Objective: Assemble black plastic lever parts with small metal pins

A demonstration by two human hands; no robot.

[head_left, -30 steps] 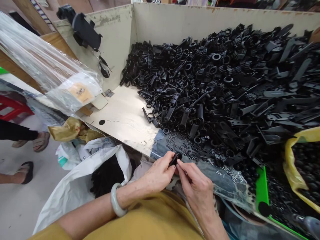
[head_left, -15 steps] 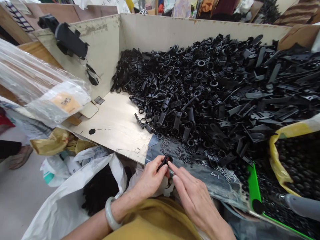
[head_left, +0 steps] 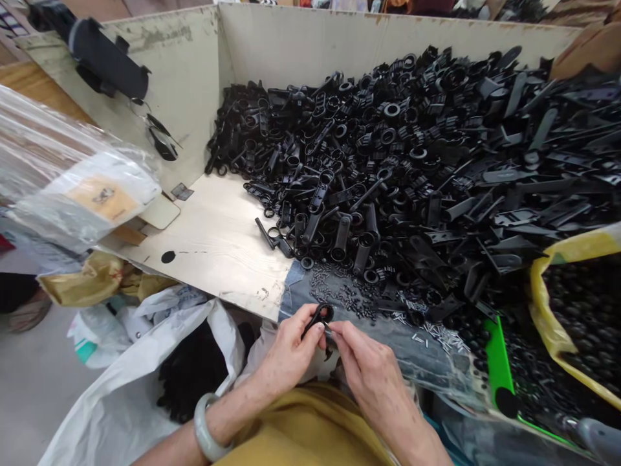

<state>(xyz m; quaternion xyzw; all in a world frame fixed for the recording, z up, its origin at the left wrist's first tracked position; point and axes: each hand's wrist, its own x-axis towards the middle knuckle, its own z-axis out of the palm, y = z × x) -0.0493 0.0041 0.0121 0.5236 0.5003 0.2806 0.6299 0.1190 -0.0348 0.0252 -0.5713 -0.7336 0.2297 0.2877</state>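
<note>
A black plastic part with a ring-shaped end (head_left: 324, 312) is gripped between the thumb and fingers of my left hand (head_left: 290, 349), just in front of my body. Close beside it, the thumb and forefinger of my right hand (head_left: 371, 362) are pinched together at the ring. What they pinch is too small and too covered to name. Just beyond my hands, tiny black pieces (head_left: 334, 288) are scattered on a denim cloth (head_left: 412, 349). Small silvery pins (head_left: 446, 336) lie on the same cloth to the right.
A big heap of black plastic parts (head_left: 349, 149) fills much of the pale wooden bin (head_left: 237, 272). Left of me hangs a white sack (head_left: 121, 395) with black pieces inside. On the right are a green strip (head_left: 497, 359) and a yellow-edged bag (head_left: 543, 304) of dark round pieces.
My right hand's fingers have drawn back from lying along the part into a pinch beside the ring. My left hand keeps its grip. The view has tilted down slightly.
</note>
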